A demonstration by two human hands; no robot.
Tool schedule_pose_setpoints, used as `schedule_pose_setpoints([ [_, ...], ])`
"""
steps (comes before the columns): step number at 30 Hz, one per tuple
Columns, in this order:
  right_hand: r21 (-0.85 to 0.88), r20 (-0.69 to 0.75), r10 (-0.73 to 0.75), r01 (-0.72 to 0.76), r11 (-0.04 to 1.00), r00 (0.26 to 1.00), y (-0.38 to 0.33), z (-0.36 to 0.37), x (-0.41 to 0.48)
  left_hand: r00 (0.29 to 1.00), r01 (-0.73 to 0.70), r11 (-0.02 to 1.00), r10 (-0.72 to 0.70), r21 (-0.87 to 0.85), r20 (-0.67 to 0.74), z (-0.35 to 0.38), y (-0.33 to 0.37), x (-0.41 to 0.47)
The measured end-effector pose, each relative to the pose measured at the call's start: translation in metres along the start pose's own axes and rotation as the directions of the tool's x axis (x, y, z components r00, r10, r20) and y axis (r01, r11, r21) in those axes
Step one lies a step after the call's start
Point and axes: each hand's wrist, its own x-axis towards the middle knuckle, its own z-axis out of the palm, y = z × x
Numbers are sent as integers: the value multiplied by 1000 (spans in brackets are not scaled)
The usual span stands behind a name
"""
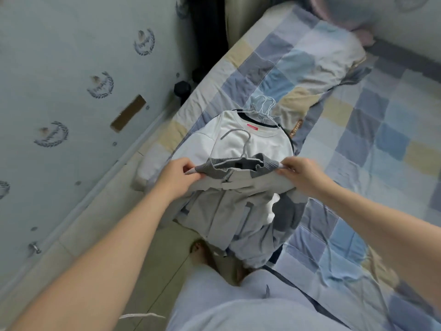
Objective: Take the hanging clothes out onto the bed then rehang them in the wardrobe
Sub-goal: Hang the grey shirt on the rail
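Pale tiled floor (pixel 167 259) runs between a wreath-printed wall (pixel 59 68) and the bed (pixel 381 139) — blue-and-cream patchwork cover.

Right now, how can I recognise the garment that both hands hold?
On the checked bed, find the clothes pile at its edge. The light grey jacket tops it, nearer than the white sweatshirt; only it has a dark ribbed collar.

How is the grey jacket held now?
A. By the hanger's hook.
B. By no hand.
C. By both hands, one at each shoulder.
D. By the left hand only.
C: the left hand and the right hand each grip one shoulder end of the grey jacket.
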Motion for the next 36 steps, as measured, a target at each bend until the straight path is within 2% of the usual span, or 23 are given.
schedule_pose_setpoints([
  [6, 4, -40, -132, 132, 991, 990, -55, 12, -47, 994, 50, 975, -70, -216, -87, -32, -37, -90],
  [12, 37, -95, -217, 222, 974, 971, -115, 61, -108, 970, 42, 955, -109, -294, -217, -56, -98, -189],
  [20, 31, -169, -320, 329, 944, 932, -171, 148, -222, 945, -11, 962, -80, -274, -318, -72, -197, -317],
  [24, 26, -138, -312, 318, 948, 940, -193, 180, -268, 931, -12, 957, -95, -290, -354, -68, -230, -379],
  [31, 6, -80, -364, 366, 931, 928, -214, 205, -333, 877, 20, 945, -173, -326, -447, -47, -260, -475],
  [36, 7, -44, -441, 442, 897, 896, -208, 210, -378, 807, 23, 940, -219, -341, -548, -18, -260, -549],
])
